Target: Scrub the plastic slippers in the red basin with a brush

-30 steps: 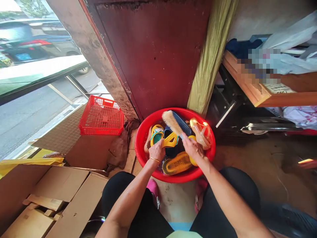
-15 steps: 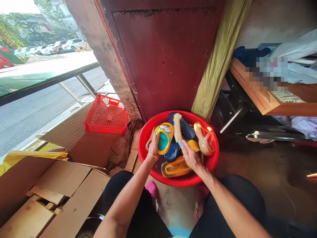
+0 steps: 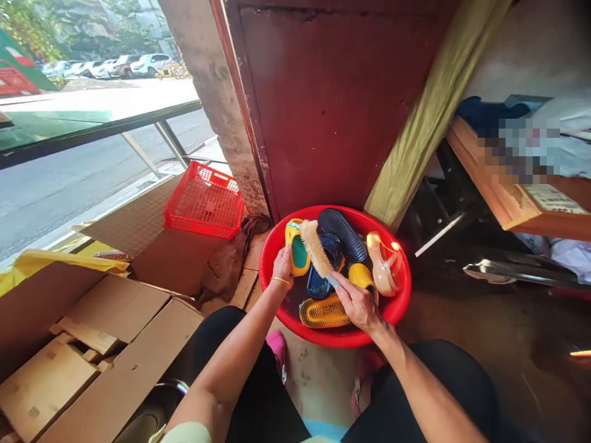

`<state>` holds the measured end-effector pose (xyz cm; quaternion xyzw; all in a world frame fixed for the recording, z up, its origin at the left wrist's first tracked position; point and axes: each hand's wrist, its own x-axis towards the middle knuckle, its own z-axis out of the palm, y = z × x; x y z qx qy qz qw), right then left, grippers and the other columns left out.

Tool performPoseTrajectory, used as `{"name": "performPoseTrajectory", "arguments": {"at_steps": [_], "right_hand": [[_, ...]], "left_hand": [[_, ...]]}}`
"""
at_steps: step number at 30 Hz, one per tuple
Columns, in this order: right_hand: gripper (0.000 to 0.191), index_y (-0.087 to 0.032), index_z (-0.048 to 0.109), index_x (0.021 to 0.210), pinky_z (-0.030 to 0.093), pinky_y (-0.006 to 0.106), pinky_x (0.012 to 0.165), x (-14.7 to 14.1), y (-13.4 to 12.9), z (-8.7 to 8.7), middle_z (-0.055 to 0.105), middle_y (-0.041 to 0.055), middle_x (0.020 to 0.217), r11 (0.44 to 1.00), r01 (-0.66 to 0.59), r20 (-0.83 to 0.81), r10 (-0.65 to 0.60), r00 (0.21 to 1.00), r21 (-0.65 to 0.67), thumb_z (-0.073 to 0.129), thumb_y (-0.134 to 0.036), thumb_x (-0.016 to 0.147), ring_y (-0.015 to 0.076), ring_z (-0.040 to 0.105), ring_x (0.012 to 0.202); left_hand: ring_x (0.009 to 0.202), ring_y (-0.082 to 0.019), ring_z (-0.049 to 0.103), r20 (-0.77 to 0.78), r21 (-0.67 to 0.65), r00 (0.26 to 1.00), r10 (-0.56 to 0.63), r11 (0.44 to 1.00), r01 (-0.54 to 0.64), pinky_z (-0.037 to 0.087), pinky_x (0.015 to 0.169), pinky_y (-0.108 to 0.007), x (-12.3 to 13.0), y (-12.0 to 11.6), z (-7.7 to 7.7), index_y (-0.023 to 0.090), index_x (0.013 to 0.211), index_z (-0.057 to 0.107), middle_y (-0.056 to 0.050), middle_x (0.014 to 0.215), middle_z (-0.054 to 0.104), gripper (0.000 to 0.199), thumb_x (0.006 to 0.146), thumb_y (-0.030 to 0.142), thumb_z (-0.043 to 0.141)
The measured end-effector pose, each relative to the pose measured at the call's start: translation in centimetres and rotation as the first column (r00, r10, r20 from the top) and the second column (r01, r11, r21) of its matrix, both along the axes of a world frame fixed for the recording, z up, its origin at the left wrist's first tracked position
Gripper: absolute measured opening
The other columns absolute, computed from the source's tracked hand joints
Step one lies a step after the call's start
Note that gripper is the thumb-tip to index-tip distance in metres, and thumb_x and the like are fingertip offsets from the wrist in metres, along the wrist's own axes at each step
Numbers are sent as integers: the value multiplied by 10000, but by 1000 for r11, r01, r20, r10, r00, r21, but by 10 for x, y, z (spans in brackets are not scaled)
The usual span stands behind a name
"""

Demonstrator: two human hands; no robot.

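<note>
My left hand (image 3: 282, 266) grips a small yellow slipper with a green insole (image 3: 300, 253) at the left of a red basin (image 3: 404, 301). In my right hand (image 3: 361, 303) is a scrubbing brush (image 3: 316, 247) with pale bristles, its head close to the slipper's right side; I cannot tell whether they touch. Below and behind the brush lie dark blue slippers (image 3: 342, 235). A yellow slipper (image 3: 325, 311) rests sole-up near the basin's front, and another yellow one (image 3: 362, 277) is partly behind my right hand. A clear, beige-toned sandal (image 3: 384, 266) leans on the right wall.
A red plastic crate (image 3: 205, 200) stands left of the basin, and an open cardboard box (image 3: 133, 363) with wood pieces sits nearer. Behind the basin rises a dark red door (image 3: 323, 117). A wooden shelf (image 3: 517, 203) with bags juts out at right.
The yellow slipper has turned and shifted left in my left hand. The brush has swung left and down, from upright to slanting towards the slipper. The camera view has tilted slightly.
</note>
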<state>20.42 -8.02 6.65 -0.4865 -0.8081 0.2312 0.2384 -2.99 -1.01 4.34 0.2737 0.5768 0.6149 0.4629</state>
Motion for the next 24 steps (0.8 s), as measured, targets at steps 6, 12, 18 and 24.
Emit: {"name": "performPoseTrajectory", "arguments": {"at_steps": [6,12,18,24], "right_hand": [[514,-246,505,1490,576,299,788,-9,-2,-7,788,60,997,984,-63,79,77,994,-165,368,-334,1003,207,742,851],[512,-201,582,1428,569,276,737,-29,26,4,776,50,862,970,89,-64,-106,992,-225,327,-360,1014,170,712,697],[422,-315,658,1342,548,287,836,-16,-6,13,774,27,1065,930,-171,-83,152,985,-325,462,-412,982,197,717,950],[601,-165,476,1502,507,272,557,44,18,1,717,36,719,950,138,-93,-170,981,-282,397,-479,994,180,650,583]], "left_hand": [[969,-205,691,-169,65,985,44,997,-34,559,800,-294,13,-6,-12,179,1246,557,-91,1114,711,504,924,564,519],[1025,-217,658,-331,176,936,-116,967,183,533,867,-300,37,-18,-22,179,1204,608,-101,1166,703,388,926,443,545],[973,-219,652,-331,94,934,136,989,-111,528,830,-296,-18,11,-19,154,1181,664,-69,1022,731,423,905,451,546],[1026,-272,666,-482,93,863,154,988,-124,532,899,-371,-54,23,-11,102,1155,680,-144,1089,722,400,935,377,490]]}}
